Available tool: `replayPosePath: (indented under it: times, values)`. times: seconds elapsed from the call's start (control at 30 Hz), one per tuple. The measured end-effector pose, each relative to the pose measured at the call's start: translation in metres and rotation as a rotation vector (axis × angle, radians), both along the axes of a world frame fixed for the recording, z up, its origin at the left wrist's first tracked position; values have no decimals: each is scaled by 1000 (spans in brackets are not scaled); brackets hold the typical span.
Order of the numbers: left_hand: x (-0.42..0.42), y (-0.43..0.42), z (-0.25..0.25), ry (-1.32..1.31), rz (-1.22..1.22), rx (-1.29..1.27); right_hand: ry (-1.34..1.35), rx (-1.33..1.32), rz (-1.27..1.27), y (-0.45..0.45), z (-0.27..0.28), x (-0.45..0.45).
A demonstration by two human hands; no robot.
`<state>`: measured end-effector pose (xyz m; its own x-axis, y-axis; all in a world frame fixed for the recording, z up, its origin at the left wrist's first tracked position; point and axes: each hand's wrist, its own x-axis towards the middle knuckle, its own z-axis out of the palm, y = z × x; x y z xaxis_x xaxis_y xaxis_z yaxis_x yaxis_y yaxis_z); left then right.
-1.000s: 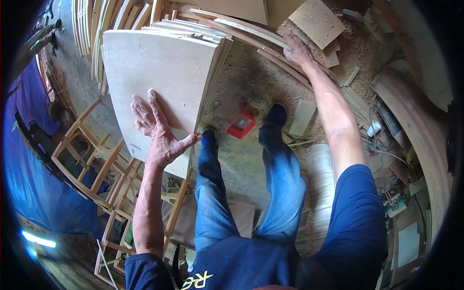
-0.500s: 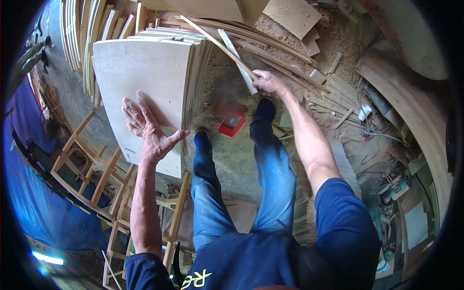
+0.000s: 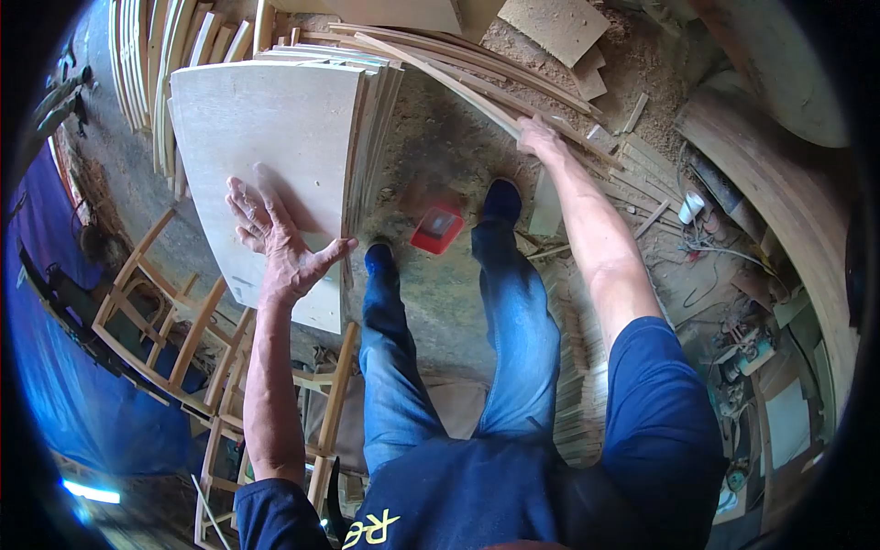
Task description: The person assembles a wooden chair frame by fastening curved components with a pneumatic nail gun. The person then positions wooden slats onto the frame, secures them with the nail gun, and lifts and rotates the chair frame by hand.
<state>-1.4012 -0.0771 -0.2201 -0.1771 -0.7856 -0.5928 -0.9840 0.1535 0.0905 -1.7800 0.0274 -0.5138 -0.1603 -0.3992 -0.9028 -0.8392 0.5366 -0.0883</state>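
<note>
My left hand [image 3: 280,243] lies with spread fingers on the top face of a stack of pale, curved-edge boards [image 3: 266,119], its thumb at the right edge. Farther right, my right hand [image 3: 539,139] has its fingers closed round the near end of a thin wood strip [image 3: 449,81]. That strip slants up and left, its far end close to the stack's upper right corner. Several long wood strips [image 3: 513,69] lie on the floor just beyond this hand.
Between the stack and my right foot, a red tray [image 3: 437,229] sits on the floor. Wooden frames [image 3: 188,339] stand at the left. Cables and a white cup [image 3: 691,208] lie at the right, near a large curved wooden piece [image 3: 779,183]. Sawdust and offcuts surround them.
My right hand came in from the long strips with thin strips in it, then moved back out to the upper right. My left hand stays on the boards. The view has shifted slightly.
</note>
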Motion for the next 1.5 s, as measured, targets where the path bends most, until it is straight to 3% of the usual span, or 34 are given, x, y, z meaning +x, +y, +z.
replayPosePath:
  times: [0.1, 0.13, 0.23, 0.27, 0.37, 0.5, 0.63, 0.67, 0.77, 1.0, 1.1, 1.13, 1.23, 1.27, 1.37, 1.4, 1.5]
  values:
    - [-3, -1, 1, 2, 20, 13, -58, -77, -126, 10, -18, -16]
    - [-4, -2, 1, 8, 12, 2, 18, -169, -108, 14, -26, -14]
    - [-3, -2, 1, 7, -3, -5, -238, 51, 94, 5, -30, -27]
    - [-3, -1, 2, 2, 1, 2, -207, -57, 68, 17, -26, -26]
    - [-1, -1, 3, -15, 0, 11, -150, 45, 194, 28, -35, -27]
    - [-8, -3, 7, -13, -16, 1, -66, -354, -125, 41, -58, -49]
    - [-6, -4, 4, -23, -46, -21, 62, -539, -247, 46, -69, -54]
    - [-5, -4, 3, -20, -49, -35, -32, -362, -254, 46, -74, -62]
    - [-8, -3, 3, -14, -48, -51, -109, -238, -201, 55, -101, -73]
    - [-8, -4, 3, -10, -58, -55, -67, -384, -149, 76, -96, -68]
    - [-8, -5, 5, -25, -60, -39, -317, -308, -335, 73, -75, -75]
    - [-7, -5, 4, -21, -57, -40, -439, -390, -396, 72, -62, -75]
    - [-9, -4, 4, -2, -18, -38, -466, -254, -424, 43, 16, -68]
    - [-10, -4, 4, 4, -1, -35, -499, -475, -396, 62, -1, -66]
    - [-8, -4, 4, -7, -29, -36, -387, -499, -408, 78, -16, -52]
    - [-8, -5, 6, -13, -24, -36, -276, -667, -397, 93, -36, -43]
    - [-10, -4, 4, -18, -21, -34, -128, -438, -350, 56, 14, -56]
